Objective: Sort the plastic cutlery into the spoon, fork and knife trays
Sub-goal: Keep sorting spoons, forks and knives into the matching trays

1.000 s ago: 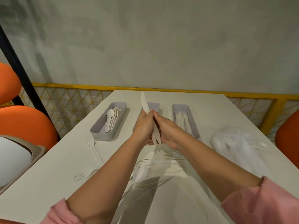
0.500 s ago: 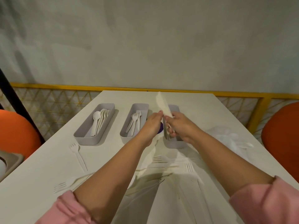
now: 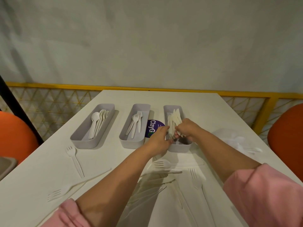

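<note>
The counter is white, smooth and matt, and the spoon tray, fork tray and knife tray look like grey matt plastic. The knives and the fork are off-white plastic with a dull finish, while the bag is clear, shiny film. The sleeve is pink cloth, the wall mottled matt grey, and the rail looks like yellow-painted metal.

Head-worn view, forward and downward
</note>
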The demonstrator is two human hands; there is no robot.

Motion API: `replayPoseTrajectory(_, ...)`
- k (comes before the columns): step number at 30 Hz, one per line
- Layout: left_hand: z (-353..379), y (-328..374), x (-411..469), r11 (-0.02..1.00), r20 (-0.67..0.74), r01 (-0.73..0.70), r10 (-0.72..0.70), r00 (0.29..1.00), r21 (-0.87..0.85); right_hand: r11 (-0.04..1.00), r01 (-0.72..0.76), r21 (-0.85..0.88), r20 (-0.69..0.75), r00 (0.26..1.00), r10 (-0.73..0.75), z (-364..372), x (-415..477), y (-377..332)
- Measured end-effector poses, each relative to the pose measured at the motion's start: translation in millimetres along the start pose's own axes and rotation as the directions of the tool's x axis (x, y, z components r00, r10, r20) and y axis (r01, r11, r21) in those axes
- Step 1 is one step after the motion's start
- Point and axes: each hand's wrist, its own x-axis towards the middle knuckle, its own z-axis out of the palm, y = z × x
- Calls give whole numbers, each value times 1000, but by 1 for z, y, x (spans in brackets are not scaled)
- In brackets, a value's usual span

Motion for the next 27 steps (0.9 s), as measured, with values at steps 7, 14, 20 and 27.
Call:
replayPoseTrajectory(7,5,-2,3,998,-25,22,-24,999,-59,992,35,-121,-13,999,-37,4,6,-2)
replayPoseTrajectory(14,4,-1,4,997,-17,39,-40,999,-67,962,141,-234,-34,988,-153,0,1,-6)
replayPoseTrajectory(20,4,-1,5,994,-22,55,-57,998,-92,898,219,-381,-7,971,-239,-9,-14,-12)
replayPoseTrajectory(27,-7,-3,-6,994,-124,-37,24,992,-100,805,378,-456,70,918,-391,-20,-45,-22)
